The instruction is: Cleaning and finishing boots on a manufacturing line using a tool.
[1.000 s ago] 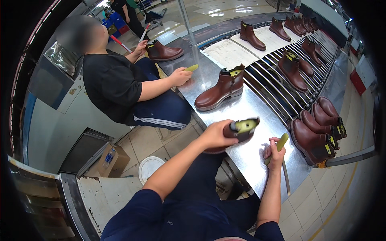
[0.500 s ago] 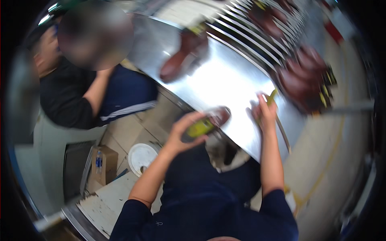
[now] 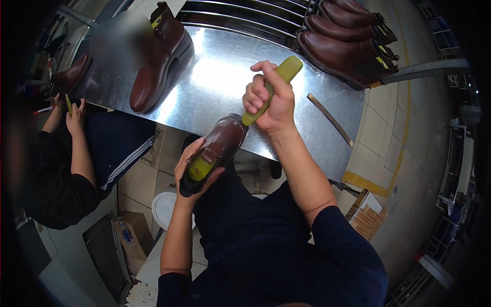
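A brown leather ankle boot (image 3: 227, 137) is gripped by its shaft in my left hand (image 3: 185, 166), over my lap at the table's near edge. Its toe points away from me, and the opening shows a yellow-green lining. My right hand (image 3: 276, 105) is wrapped around a flat, yellow-green bar with rounded ends (image 3: 290, 67). The bar's lower end is at the side of the boot's toe, touching or very close to it. Farther left on the table, another brown boot (image 3: 155, 69) stands upright.
The metal table (image 3: 215, 102) has a thin wooden stick (image 3: 331, 120) on its right. Several brown boots (image 3: 337, 53) stand at the far right beside a slatted rack (image 3: 240, 18). At left a co-worker (image 3: 56, 179) holds a similar green bar. A white round lid (image 3: 164, 207) and cardboard box (image 3: 134, 234) are below.
My right hand has brought the bar from the table's right side to the boot's toe. The boot in my left hand now points more away from me. My view has turned.
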Demonstrator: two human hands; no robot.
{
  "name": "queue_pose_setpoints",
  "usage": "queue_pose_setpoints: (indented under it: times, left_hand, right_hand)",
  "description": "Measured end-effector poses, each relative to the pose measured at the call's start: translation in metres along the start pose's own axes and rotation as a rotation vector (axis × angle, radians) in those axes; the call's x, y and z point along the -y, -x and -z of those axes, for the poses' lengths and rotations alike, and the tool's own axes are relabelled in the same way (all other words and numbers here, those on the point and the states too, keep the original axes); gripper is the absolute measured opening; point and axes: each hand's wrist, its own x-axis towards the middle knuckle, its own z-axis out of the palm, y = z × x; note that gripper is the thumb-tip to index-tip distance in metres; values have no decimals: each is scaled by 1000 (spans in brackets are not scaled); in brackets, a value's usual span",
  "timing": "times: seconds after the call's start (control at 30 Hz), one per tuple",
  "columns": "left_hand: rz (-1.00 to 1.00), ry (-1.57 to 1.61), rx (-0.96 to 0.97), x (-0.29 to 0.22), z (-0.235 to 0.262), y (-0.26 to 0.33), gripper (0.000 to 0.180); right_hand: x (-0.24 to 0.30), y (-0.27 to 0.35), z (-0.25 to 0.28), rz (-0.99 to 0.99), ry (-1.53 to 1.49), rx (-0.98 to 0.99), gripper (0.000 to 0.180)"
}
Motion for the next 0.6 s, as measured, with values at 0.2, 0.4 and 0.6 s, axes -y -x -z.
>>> queue_pose_setpoints:
  times: [0.2,0.4,0.6]
  left_hand:
    - [-80,29,18,2,3,-10,78]
    - [-21,79,51,1,5,-11,78]
    - [-103,73,19,2,-2,4,77]
  right_hand:
    - [-14,-2,-2,-5,-60,-1,25]
    - [-33,22,-14,346,213,23,19]
    - [-4,-8,2,43,-99,53,32]
